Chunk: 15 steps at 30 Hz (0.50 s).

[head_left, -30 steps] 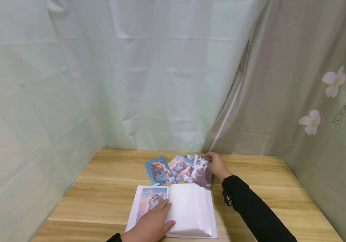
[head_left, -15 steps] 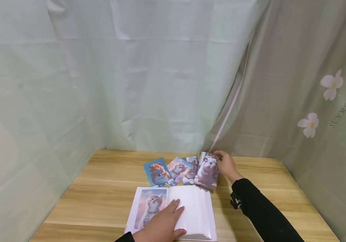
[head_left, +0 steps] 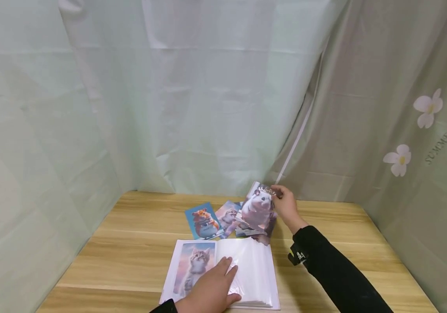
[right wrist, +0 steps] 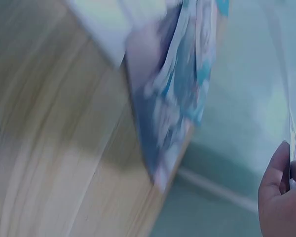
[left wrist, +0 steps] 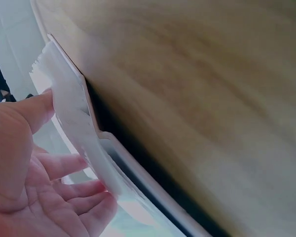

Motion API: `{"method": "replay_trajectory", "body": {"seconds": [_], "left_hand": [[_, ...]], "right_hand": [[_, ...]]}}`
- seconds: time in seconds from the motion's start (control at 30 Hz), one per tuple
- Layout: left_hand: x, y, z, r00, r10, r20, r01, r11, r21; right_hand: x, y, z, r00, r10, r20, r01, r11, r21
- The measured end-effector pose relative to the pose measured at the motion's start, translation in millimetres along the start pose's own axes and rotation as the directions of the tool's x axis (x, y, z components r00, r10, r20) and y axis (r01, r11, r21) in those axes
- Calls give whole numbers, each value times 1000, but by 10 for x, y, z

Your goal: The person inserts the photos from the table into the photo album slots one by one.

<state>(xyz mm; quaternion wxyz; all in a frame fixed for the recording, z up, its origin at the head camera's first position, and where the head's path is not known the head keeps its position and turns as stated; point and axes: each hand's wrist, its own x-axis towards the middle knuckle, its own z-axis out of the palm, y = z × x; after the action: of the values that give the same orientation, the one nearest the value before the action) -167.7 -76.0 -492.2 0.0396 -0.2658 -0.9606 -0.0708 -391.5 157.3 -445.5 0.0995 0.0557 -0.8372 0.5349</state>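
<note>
My right hand (head_left: pixel 288 208) pinches the right edge of a picture card (head_left: pixel 255 209) showing a white hamster-like animal in a crown. The card is raised and tilted over the other cards, and the right wrist view shows it edge-on between thumb and fingers. A photo album (head_left: pixel 276 295) lies spread at the front of the table, with a kitten picture (head_left: pixel 198 263) in its left page. My left hand (head_left: pixel 211 290) rests across the album's middle, fingers extended onto the white right-hand pages (head_left: pixel 243 256). In the left wrist view, its fingers touch the page edges.
Behind the album lie an orange hamster card (head_left: pixel 205 222), a kitten card (head_left: pixel 227 217) and a dark-toned card (head_left: pixel 270 230), partly covered by the raised one. The wooden table (head_left: pixel 129 243) is backed by a pale curtain (head_left: pixel 215 108).
My right hand first shifted right with the crowned-animal card, then lifted it up and left, uncovering a card beneath. My left hand slid right, off part of the kitten picture.
</note>
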Motion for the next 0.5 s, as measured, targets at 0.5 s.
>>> {"method": "replay_trajectory", "body": {"seconds": [0.5], "left_hand": [[-17, 48, 6, 999, -21, -27, 22, 999, 29]], "right_hand": [[-163, -60, 543, 998, 50, -41, -46, 995, 90]]}}
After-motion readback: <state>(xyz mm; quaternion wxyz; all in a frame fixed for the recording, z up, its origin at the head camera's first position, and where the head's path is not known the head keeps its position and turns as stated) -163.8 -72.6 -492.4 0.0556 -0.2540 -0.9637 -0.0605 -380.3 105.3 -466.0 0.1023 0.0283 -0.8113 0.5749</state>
